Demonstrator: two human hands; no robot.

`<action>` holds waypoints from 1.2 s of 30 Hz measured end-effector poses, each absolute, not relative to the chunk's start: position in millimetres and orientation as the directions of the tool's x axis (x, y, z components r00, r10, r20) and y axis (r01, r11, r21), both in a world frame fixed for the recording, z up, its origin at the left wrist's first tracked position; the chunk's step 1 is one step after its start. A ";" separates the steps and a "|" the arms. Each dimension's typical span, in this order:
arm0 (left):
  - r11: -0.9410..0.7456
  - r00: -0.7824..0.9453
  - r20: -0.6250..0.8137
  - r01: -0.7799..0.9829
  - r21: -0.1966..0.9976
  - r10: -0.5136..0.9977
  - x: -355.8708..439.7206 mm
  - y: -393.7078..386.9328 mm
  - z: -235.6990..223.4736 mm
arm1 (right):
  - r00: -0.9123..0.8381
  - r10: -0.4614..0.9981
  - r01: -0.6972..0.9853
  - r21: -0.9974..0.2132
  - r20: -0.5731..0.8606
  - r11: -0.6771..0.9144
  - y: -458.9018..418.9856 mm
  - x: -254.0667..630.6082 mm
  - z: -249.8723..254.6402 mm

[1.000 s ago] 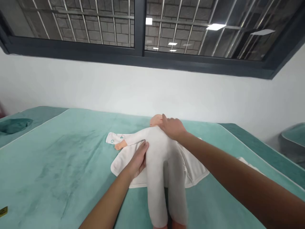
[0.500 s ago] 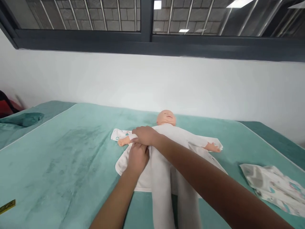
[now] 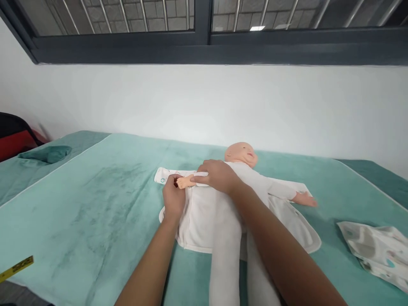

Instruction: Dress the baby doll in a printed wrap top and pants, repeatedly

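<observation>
A baby doll (image 3: 241, 153) in white clothing lies on its back, its head turned toward the right. My left hand (image 3: 174, 199) is closed around the doll's hand (image 3: 185, 182) at its fingers. Around the doll's forearm, my right hand (image 3: 219, 175) grips the white sleeve (image 3: 201, 174) near the wrist; its thumb tip touches the skin there. Under the doll a white patterned baby shirt (image 3: 194, 229) is spread out, and its sleeve (image 3: 162, 175) reaches past my left hand. The doll's other hand (image 3: 304, 199) rests outstretched on the right.
A folded patterned cloth (image 3: 376, 250) lies at the right on the green covered table (image 3: 95, 204). A yellow strip (image 3: 17, 268) is at the lower left edge, a red and black bag (image 3: 15, 136) at the far left. Behind stands a white wall (image 3: 178, 102) under a window.
My left hand has moved up and taken the doll's hand. My right hand has shifted right along the sleeve. The doll's head has turned to the right, and a shirt edge now covers its side.
</observation>
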State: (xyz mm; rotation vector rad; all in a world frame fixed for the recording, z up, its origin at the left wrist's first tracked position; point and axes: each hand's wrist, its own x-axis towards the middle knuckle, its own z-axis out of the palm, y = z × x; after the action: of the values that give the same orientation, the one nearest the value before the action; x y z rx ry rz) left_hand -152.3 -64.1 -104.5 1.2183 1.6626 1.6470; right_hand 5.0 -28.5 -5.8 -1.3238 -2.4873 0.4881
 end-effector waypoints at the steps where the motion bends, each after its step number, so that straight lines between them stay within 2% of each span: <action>1: -0.140 -0.491 0.218 0.191 0.971 0.843 -153.4 -64.6 -103.4 | -0.528 0.844 0.767 -0.373 0.098 0.523 -28.3 5.8 -6.2; 4: -0.159 -0.533 0.189 0.101 0.982 0.825 -151.7 -65.9 -102.5 | -0.508 0.854 0.823 -0.228 0.113 0.520 -26.7 6.1 -10.5; 7: -0.192 -0.481 0.288 0.239 0.952 0.828 -144.8 -67.5 -105.8 | -0.544 0.828 0.823 -0.106 0.137 0.559 -24.4 1.0 -17.7; 9: -0.226 -0.389 0.372 0.371 0.901 0.843 -141.0 -68.2 -109.2 | -0.571 0.802 0.801 -0.098 0.174 0.591 -22.8 -2.7 -20.4; 11: -0.253 -0.323 0.440 0.484 0.838 0.838 -139.6 -68.0 -111.9 | -0.539 0.807 0.791 -0.185 0.240 0.584 -22.3 -1.8 -19.6; 13: -0.248 -0.311 0.501 0.591 0.768 0.808 -140.1 -67.1 -113.5 | -0.413 0.840 0.782 -0.337 0.351 0.525 -24.6 8.0 -17.2; 16: -0.178 -0.315 0.559 0.733 0.657 0.767 -140.5 -67.1 -115.3 | -0.092 0.860 0.759 -0.524 0.502 0.387 -36.6 44.2 -18.8; 18: -0.126 -0.278 0.556 0.805 0.580 0.783 -139.0 -69.3 -116.7 | 0.130 0.843 0.763 -0.596 0.521 0.251 -50.8 79.4 -27.1; 20: -0.084 -0.241 0.540 0.857 0.508 0.807 -136.7 -72.8 -118.1 | 0.331 0.826 0.755 -0.653 0.455 0.057 -67.8 115.0 -39.7; 22: -0.046 -0.242 0.528 0.879 0.475 0.814 -134.7 -75.8 -118.7 | 0.378 0.879 0.724 -0.684 0.290 -0.085 -83.7 141.2 -53.3; 25: 0.004 -0.289 0.520 0.877 0.480 0.804 -133.4 -77.5 -118.3 | 0.297 0.944 0.638 -0.765 0.143 -0.085 -98.9 152.4 -67.6; 29: 0.061 -0.333 0.501 0.873 0.483 0.799 -133.2 -76.1 -117.6 | 0.340 0.926 0.547 -0.835 0.162 -0.054 -101.7 137.1 -72.9; 32: 0.098 -0.374 0.479 0.856 0.507 0.794 -132.7 -75.2 -117.3 | 0.392 0.917 0.382 -0.920 0.077 -0.086 -99.0 128.9 -74.8; 36: 0.112 -0.386 0.445 0.843 0.527 0.808 -131.3 -76.2 -115.6 | 0.281 0.959 0.159 -0.983 -0.045 -0.092 -98.4 123.5 -78.9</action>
State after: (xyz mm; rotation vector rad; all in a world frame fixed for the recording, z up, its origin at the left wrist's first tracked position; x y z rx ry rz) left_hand -131.3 -76.2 -115.6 1.7657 2.3768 1.1824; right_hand 123.5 -98.4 -78.9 -1.5051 -1.0837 0.9604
